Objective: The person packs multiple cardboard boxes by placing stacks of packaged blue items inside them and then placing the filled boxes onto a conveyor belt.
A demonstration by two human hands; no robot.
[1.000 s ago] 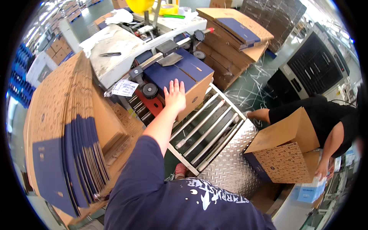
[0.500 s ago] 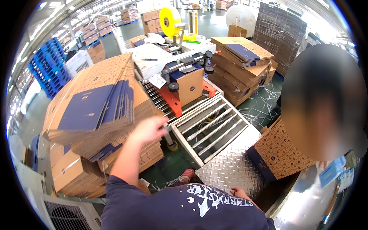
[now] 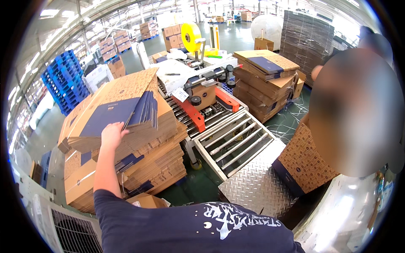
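- The left hand (image 3: 112, 134) has its fingers (image 3: 122, 131) curled at the lower edge of the top flattened carton (image 3: 114, 111), blue and brown; whether they grip it I cannot tell; the right hand is out of view
- That carton lies tilted atop the stack of flat cartons (image 3: 143, 156), left of the roller conveyor (image 3: 232, 141)
- The stack's right edge stands just beside the conveyor frame; green floor (image 3: 198, 185) shows between
- The left forearm rises straight from the lower edge, elbow bent
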